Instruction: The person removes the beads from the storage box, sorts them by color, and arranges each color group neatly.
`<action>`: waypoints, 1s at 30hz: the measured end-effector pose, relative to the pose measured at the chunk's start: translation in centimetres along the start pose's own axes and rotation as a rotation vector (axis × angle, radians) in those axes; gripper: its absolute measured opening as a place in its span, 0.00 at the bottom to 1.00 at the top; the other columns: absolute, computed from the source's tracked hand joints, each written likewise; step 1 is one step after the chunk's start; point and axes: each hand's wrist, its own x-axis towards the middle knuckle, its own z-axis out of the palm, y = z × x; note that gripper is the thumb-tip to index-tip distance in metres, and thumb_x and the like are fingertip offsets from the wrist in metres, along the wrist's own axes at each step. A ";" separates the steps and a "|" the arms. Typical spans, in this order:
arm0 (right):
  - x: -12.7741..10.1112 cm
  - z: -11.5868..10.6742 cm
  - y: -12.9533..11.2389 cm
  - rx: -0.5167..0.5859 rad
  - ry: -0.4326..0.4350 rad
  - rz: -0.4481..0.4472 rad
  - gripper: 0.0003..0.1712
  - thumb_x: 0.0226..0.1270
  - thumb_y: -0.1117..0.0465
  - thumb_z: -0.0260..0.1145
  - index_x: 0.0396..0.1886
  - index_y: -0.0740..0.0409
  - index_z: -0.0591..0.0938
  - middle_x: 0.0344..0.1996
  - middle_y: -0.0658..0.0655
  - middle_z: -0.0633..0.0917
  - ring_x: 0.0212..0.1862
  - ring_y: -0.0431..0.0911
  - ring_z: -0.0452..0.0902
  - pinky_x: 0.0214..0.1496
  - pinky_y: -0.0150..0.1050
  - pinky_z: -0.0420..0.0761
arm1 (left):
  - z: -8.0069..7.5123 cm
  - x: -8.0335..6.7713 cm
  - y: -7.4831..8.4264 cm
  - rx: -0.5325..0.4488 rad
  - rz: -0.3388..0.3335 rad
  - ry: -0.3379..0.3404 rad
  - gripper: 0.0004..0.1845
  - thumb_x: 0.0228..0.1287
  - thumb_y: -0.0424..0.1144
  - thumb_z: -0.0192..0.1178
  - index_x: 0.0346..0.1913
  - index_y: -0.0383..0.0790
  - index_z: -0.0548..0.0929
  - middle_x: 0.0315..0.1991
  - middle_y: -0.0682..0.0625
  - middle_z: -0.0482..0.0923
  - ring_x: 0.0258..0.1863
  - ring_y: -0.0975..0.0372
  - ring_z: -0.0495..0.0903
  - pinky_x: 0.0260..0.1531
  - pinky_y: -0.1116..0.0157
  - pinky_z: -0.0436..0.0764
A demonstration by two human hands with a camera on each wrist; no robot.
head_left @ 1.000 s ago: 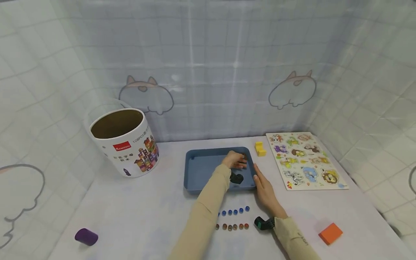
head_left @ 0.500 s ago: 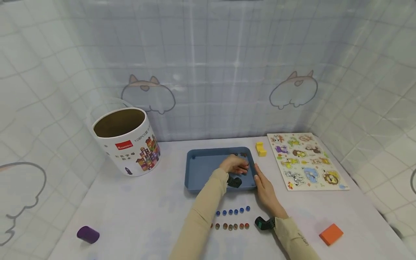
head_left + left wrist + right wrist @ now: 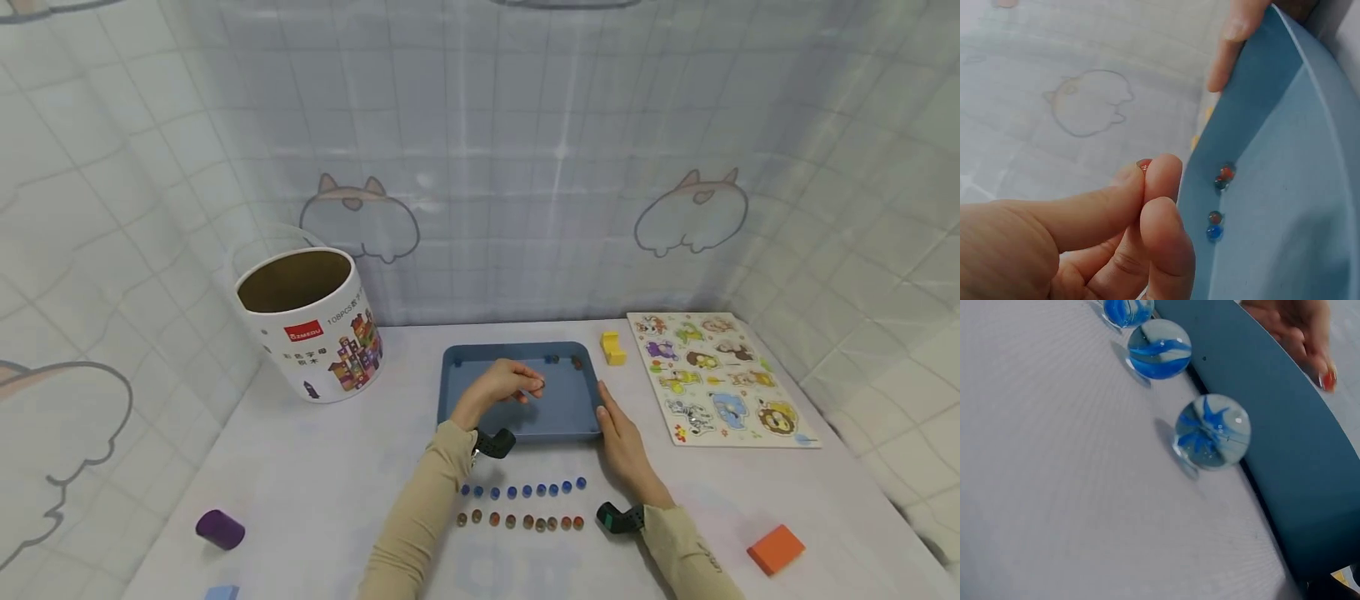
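Note:
My left hand point(image 3: 501, 383) is over the blue tray point(image 3: 573, 404), its thumb and fingertips pinching a clear marble with red in it point(image 3: 1143, 164). Along the tray's far right part lie several loose marbles, among them a blue one point(image 3: 1214, 233) and a red one point(image 3: 1227, 171). My right hand point(image 3: 628, 450) rests against the tray's right side, fingers straight along the wall. On the table in front of the tray, a row of blue marbles point(image 3: 527, 492) runs above a row of reddish-brown marbles point(image 3: 511, 522). In the right wrist view, a blue-swirled marble point(image 3: 1212, 432) sits beside the tray's outer wall.
A white printed bucket point(image 3: 315, 333) stands at the back left. Right of the tray are a yellow block point(image 3: 612, 349) and an animal puzzle board point(image 3: 720, 379). An orange block point(image 3: 776, 549) lies front right, a purple cylinder point(image 3: 220, 529) front left, near a light blue piece point(image 3: 222, 592).
My left hand has drawn back leftward from the tray's right end, now with a marble between its fingertips. The right hand has stayed at the tray's side. The head view has shifted slightly.

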 end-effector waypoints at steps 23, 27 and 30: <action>-0.3 0.3 0.1 -0.011 0.003 -0.008 0.30 0.82 0.52 0.37 0.77 0.57 0.53 0.75 0.63 0.57 0.75 0.61 0.52 0.75 0.57 0.52 | -4.7 -13.7 -7.3 -0.038 0.064 0.101 0.13 0.72 0.37 0.54 0.49 0.30 0.80 0.35 0.42 0.84 0.24 0.63 0.74 0.20 0.71 0.66; -0.2 0.2 -0.1 -0.015 0.022 -0.038 0.29 0.82 0.54 0.39 0.77 0.59 0.54 0.75 0.64 0.58 0.75 0.62 0.54 0.74 0.56 0.53 | -4.8 -16.2 -9.2 -0.041 0.008 0.150 0.10 0.71 0.34 0.54 0.47 0.31 0.80 0.31 0.46 0.84 0.22 0.65 0.72 0.15 0.74 0.61; -0.1 0.0 -0.2 -0.018 0.030 -0.052 0.29 0.82 0.55 0.39 0.76 0.61 0.55 0.74 0.65 0.59 0.74 0.62 0.54 0.73 0.54 0.53 | -3.9 -17.6 -10.4 -0.023 -0.018 0.149 0.09 0.70 0.33 0.56 0.44 0.30 0.81 0.29 0.48 0.84 0.20 0.66 0.72 0.15 0.74 0.64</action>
